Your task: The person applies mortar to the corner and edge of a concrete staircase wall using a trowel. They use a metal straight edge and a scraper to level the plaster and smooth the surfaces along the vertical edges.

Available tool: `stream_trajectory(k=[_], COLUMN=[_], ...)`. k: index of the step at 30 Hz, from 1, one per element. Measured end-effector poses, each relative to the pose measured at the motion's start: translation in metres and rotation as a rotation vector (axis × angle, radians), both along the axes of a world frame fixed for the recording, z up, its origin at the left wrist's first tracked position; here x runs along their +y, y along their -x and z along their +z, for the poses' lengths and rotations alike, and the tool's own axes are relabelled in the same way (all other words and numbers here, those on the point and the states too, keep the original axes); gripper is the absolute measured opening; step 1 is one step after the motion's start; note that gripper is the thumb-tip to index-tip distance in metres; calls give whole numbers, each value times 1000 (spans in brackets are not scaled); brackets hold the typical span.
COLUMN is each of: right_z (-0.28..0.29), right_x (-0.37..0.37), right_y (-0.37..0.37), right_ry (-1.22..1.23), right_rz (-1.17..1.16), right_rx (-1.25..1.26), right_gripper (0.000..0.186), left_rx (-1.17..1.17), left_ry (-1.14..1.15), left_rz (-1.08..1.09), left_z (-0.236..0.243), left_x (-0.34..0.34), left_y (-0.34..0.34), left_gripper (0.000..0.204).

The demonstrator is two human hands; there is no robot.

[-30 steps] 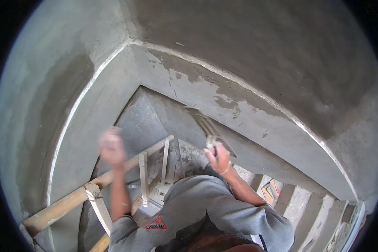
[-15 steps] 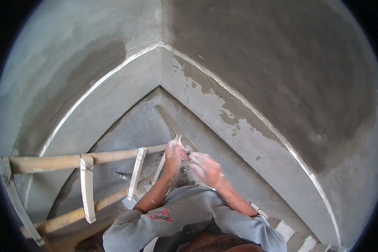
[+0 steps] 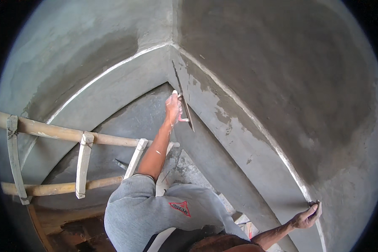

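My left hand [image 3: 172, 108] is raised near the inner corner, fingers wrapped round the handle of a plastering trowel [image 3: 189, 115]. The trowel's thin blade is seen nearly edge-on, along the right-hand grey plastered band [image 3: 227, 130]. A dark, uneven streak [image 3: 177, 75] runs up the band above it. Far off to the lower right, my right hand [image 3: 305, 216] has its fingers curled at the pale ledge line [image 3: 287, 157]. Something small and dark shows at those fingertips, too small to name.
At left, a ladder of round poles [image 3: 59, 132] with pale wooden rungs [image 3: 85, 164] reaches close to my left forearm. Above the ledge, a large dark damp patch covers the right wall [image 3: 277, 75]. Rubble-like pale debris [image 3: 189, 168] lies below, beyond my body.
My hands were close together in front of my chest; now they are wide apart. The left has risen to the corner with the trowel, and the right has swung out to the lower right ledge.
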State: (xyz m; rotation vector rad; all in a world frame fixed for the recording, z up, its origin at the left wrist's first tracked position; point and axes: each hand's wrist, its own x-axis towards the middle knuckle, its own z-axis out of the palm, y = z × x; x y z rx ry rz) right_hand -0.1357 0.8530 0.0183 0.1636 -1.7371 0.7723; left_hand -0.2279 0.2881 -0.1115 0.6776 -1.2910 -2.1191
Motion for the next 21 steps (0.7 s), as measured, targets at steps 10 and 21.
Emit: stream_trajectory(k=[10, 21], right_z=[-23, -27], right_x=[23, 30], right_y=[22, 22], right_ry=[-22, -81], right_rz=[41, 89], right_rx=[93, 171], right_gripper=[19, 17], left_rx=[-474, -630], left_ry=[770, 556], left_rz=[145, -32], left_z=[50, 76], left_x=[-37, -25], left_y=[-18, -49], left_gripper=[40, 46])
